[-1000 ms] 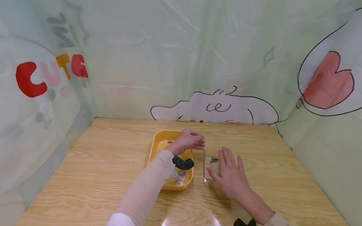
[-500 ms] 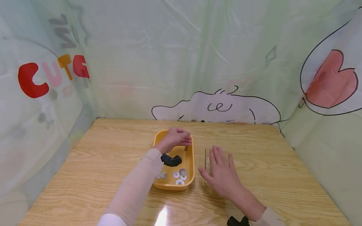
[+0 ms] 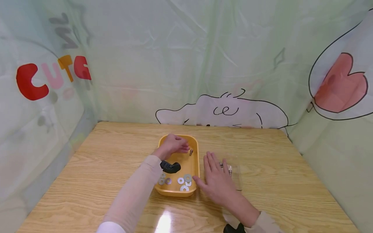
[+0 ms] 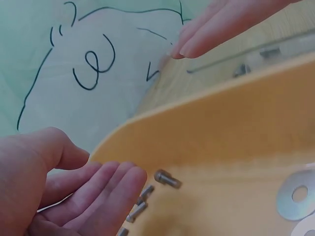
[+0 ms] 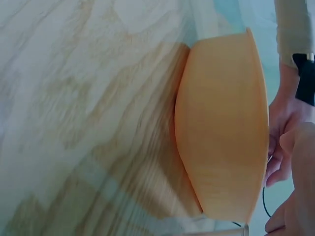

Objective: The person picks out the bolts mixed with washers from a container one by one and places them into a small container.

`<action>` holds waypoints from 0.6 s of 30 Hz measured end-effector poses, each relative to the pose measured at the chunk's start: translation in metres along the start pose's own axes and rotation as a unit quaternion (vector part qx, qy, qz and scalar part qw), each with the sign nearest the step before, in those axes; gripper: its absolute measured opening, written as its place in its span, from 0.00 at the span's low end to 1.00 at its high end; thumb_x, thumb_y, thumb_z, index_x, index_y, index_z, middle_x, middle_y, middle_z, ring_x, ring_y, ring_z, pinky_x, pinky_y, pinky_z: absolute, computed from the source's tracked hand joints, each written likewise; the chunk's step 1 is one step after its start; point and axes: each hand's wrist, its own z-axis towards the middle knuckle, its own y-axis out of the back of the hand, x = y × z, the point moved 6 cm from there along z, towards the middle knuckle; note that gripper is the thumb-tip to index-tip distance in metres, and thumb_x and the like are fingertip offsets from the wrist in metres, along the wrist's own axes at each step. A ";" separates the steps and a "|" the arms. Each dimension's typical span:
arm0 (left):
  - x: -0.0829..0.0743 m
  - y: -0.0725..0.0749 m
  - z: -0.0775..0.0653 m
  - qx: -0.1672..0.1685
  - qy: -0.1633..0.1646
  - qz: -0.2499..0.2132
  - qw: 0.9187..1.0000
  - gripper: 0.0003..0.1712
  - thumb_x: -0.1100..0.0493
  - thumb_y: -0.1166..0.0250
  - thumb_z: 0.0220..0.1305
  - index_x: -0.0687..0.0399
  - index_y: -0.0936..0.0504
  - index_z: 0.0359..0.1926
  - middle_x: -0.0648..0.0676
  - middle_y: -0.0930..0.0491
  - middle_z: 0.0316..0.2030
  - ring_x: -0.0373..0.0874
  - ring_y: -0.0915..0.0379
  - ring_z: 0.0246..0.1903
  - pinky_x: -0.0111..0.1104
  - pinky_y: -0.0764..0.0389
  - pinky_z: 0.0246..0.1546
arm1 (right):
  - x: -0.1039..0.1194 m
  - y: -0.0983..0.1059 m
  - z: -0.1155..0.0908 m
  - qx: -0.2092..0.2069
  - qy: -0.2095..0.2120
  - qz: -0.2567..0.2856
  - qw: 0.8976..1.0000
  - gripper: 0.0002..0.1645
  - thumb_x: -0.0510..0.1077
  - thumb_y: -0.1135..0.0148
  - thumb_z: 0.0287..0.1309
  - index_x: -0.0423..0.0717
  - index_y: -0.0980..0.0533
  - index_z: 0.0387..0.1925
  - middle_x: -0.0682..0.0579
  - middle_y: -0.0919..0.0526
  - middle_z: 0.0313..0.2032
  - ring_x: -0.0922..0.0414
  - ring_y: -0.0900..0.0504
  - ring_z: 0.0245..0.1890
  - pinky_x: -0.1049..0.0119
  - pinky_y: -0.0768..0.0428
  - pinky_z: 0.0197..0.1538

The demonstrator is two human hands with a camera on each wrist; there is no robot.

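While the left hand [image 3: 174, 144] hangs over the far end of the tray [image 3: 192, 168], its thumb stands apart from gently bent fingers and nothing shows in its hold. The right hand [image 3: 215, 176], just beside the tray's right edge, has its fingers stretched out and grips nothing visible; whether it touches anything beneath cannot be told.

By the left fingertips a bolt [image 4: 167, 178] lies on the tray's floor, with a few smaller-looking bolts [image 4: 137, 212] partly behind them. The washers [image 4: 285, 204] lie in the tray, nearer the person than the left hand. Partly under the right hand is a clear plate [image 3: 237, 181] with metal pieces [image 3: 230, 171], probably bolts.

Judging by this layout, the work seems partway: bolts and washers sit at opposite ends of the tray, while the pieces by the right hand lie outside it. How many are left to handle is unclear, the hands hiding some.
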 end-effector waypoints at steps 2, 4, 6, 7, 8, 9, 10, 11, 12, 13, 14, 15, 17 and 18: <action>0.005 0.001 0.001 -0.006 0.007 0.010 1.000 0.18 0.62 0.44 0.73 0.74 0.23 0.54 0.69 0.17 0.48 0.59 0.17 0.49 0.36 0.13 0.48 | 0.004 -0.003 0.001 0.004 0.002 -0.001 1.000 0.53 0.71 0.57 0.68 0.34 0.48 0.75 0.39 0.53 0.78 0.44 0.55 0.79 0.34 0.57 0.77; 0.010 0.002 0.003 -0.010 0.014 0.021 1.000 0.18 0.61 0.44 0.72 0.74 0.23 0.54 0.69 0.17 0.49 0.59 0.17 0.49 0.36 0.13 0.48 | 0.007 -0.007 0.002 0.008 0.003 -0.004 1.000 0.53 0.71 0.56 0.68 0.34 0.48 0.75 0.39 0.52 0.78 0.44 0.55 0.79 0.35 0.57 0.77; 0.015 0.003 0.004 -0.019 0.020 0.031 0.999 0.18 0.62 0.43 0.72 0.74 0.23 0.54 0.69 0.17 0.49 0.58 0.16 0.48 0.36 0.13 0.48 | 0.010 -0.010 0.002 0.012 0.003 -0.007 1.000 0.53 0.71 0.56 0.68 0.35 0.48 0.75 0.39 0.52 0.77 0.44 0.55 0.79 0.35 0.57 0.77; 0.017 0.004 0.005 -0.023 0.023 0.036 0.999 0.18 0.62 0.43 0.71 0.74 0.22 0.54 0.69 0.17 0.49 0.57 0.15 0.47 0.36 0.13 0.47 | 0.011 -0.011 0.002 0.014 0.003 -0.008 1.000 0.53 0.71 0.56 0.68 0.35 0.49 0.75 0.39 0.53 0.77 0.44 0.54 0.79 0.35 0.58 0.77; 0.019 0.004 0.005 -0.027 0.026 0.039 0.999 0.18 0.63 0.43 0.71 0.74 0.22 0.54 0.69 0.18 0.49 0.57 0.15 0.47 0.36 0.13 0.47 | 0.012 -0.012 0.001 0.013 0.003 -0.010 1.000 0.53 0.71 0.56 0.68 0.35 0.49 0.75 0.39 0.52 0.77 0.44 0.54 0.79 0.35 0.58 0.77; 0.021 0.005 0.006 -0.029 0.028 0.038 0.998 0.18 0.63 0.44 0.71 0.75 0.23 0.54 0.70 0.18 0.50 0.57 0.15 0.47 0.37 0.13 0.47 | 0.012 -0.013 0.001 0.013 0.002 -0.012 1.000 0.53 0.71 0.56 0.68 0.35 0.49 0.75 0.39 0.53 0.77 0.44 0.54 0.79 0.35 0.58 0.78; 0.023 0.005 0.007 -0.032 0.029 0.040 0.998 0.18 0.64 0.44 0.70 0.75 0.23 0.54 0.70 0.18 0.50 0.57 0.15 0.47 0.37 0.13 0.47 | 0.013 -0.013 0.001 0.012 0.001 -0.015 1.000 0.53 0.72 0.57 0.68 0.36 0.49 0.75 0.40 0.53 0.78 0.44 0.54 0.79 0.35 0.58 0.78; 0.024 0.006 0.007 -0.036 0.032 0.040 0.998 0.18 0.64 0.43 0.70 0.75 0.23 0.54 0.70 0.18 0.50 0.57 0.15 0.46 0.37 0.13 0.47 | 0.013 -0.014 0.001 0.012 0.001 -0.016 1.000 0.53 0.72 0.58 0.68 0.36 0.49 0.76 0.40 0.53 0.78 0.44 0.55 0.79 0.36 0.59 0.78; 0.026 0.006 0.007 -0.040 0.035 0.041 0.998 0.18 0.64 0.43 0.69 0.75 0.23 0.54 0.70 0.18 0.49 0.57 0.15 0.46 0.37 0.13 0.47 | 0.014 -0.015 0.001 0.011 0.001 -0.016 1.000 0.53 0.72 0.58 0.68 0.36 0.50 0.76 0.41 0.54 0.78 0.45 0.56 0.79 0.36 0.59 0.78; 0.027 0.006 0.008 -0.044 0.037 0.044 0.997 0.18 0.64 0.43 0.69 0.75 0.23 0.54 0.70 0.18 0.49 0.56 0.15 0.45 0.37 0.13 0.47 | 0.014 -0.015 0.001 0.009 0.001 -0.014 1.000 0.53 0.72 0.58 0.68 0.36 0.50 0.76 0.41 0.54 0.78 0.45 0.56 0.79 0.36 0.60 0.78; 0.028 0.007 0.008 -0.046 0.039 0.045 0.997 0.18 0.64 0.43 0.69 0.75 0.23 0.54 0.70 0.17 0.49 0.56 0.14 0.45 0.37 0.13 0.47 | 0.015 -0.015 0.001 0.007 0.002 -0.012 1.000 0.53 0.72 0.58 0.68 0.36 0.50 0.76 0.41 0.54 0.78 0.45 0.56 0.79 0.36 0.60 0.78; 0.029 0.007 0.009 -0.048 0.040 0.048 0.997 0.18 0.64 0.42 0.69 0.75 0.22 0.54 0.69 0.17 0.48 0.55 0.14 0.44 0.37 0.13 0.47 | 0.015 -0.016 0.001 0.007 0.002 -0.013 1.000 0.53 0.72 0.58 0.68 0.36 0.50 0.76 0.41 0.55 0.78 0.46 0.57 0.79 0.37 0.60 0.78; 0.030 0.006 0.010 -0.048 0.042 0.052 0.997 0.18 0.63 0.42 0.69 0.74 0.21 0.53 0.69 0.17 0.48 0.54 0.14 0.43 0.37 0.13 0.48 | 0.016 -0.017 0.001 0.005 0.004 -0.016 1.000 0.53 0.72 0.58 0.68 0.36 0.50 0.76 0.41 0.55 0.78 0.46 0.57 0.79 0.37 0.60 0.78; 0.030 0.006 0.011 -0.048 0.042 0.054 0.996 0.18 0.63 0.42 0.69 0.74 0.21 0.53 0.69 0.17 0.48 0.54 0.14 0.43 0.37 0.13 0.48 | 0.017 -0.017 0.002 0.004 0.006 -0.018 1.000 0.53 0.71 0.58 0.69 0.36 0.50 0.76 0.41 0.55 0.78 0.45 0.57 0.79 0.36 0.60 0.78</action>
